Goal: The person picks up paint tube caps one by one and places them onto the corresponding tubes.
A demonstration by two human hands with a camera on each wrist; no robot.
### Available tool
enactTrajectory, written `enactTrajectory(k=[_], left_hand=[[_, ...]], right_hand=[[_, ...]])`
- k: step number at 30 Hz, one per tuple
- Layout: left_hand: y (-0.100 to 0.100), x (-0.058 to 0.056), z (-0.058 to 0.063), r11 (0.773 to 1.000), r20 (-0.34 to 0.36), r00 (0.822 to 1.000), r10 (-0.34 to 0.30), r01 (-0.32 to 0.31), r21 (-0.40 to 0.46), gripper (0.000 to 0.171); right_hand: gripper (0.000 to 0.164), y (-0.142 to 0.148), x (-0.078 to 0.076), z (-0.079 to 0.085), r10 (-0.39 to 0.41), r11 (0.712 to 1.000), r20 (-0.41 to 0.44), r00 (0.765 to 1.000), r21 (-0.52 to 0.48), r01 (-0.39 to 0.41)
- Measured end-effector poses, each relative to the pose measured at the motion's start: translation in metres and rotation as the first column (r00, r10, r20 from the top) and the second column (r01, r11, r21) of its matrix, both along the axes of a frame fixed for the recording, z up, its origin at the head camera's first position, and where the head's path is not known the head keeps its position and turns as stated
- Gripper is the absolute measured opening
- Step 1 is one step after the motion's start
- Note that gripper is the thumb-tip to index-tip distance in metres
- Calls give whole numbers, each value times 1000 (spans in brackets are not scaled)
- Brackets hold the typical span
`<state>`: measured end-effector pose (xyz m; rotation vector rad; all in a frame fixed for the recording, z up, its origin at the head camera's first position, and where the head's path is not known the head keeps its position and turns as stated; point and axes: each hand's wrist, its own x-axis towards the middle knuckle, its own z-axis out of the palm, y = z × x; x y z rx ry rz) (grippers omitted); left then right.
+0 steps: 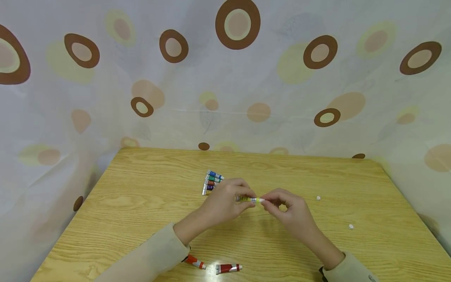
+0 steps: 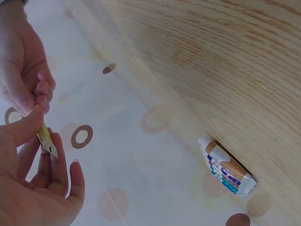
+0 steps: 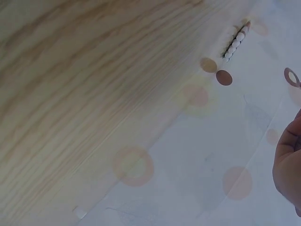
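My left hand (image 1: 225, 201) holds a small yellow paint tube (image 1: 245, 199) level, between thumb and fingers. At the tube's right end, the thumb and forefinger of my right hand (image 1: 294, 213) pinch the white cap (image 1: 261, 200). The left wrist view shows the flat crimped end of the yellow tube (image 2: 48, 142) from close by. Only part of the right hand (image 3: 289, 165) shows at the edge of the right wrist view. Beyond the left hand lies a row of several paint tubes (image 1: 213, 178), partly hidden by it.
Two small white caps, a farther one (image 1: 318, 198) and a nearer one (image 1: 350, 226), lie on the wooden table (image 1: 141, 188) at the right. A dark red tube (image 1: 229, 268) and an orange-red tube (image 1: 195, 262) lie near the front, the latter partly under the left sleeve (image 1: 151, 250).
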<state>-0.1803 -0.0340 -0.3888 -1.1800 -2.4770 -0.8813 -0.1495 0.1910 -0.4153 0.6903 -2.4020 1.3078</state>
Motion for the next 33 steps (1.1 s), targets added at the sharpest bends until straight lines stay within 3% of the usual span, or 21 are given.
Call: enactTrajectory(k=[9,13,21,33], left_hand=[[0,0,1,1000,-16,1000,3,-2,11,14],[0,-1,1,1000,-18,1000,-4,4,8,14],[-1,-1,1,1000,-31,999,-29,28,-7,13],[-1,-1,2,999,-40,999,-36,35,-24,14]], right_hand=[[11,0,-1,0,-12,1000,20,1000,2,12],[9,1,-2,-1,11,1000,-26,1000,15,-11],[23,1,-4,-3,83,997,-128,988,13,-82],[20,4,-6,-4,101,995,-116,988,26,-99]])
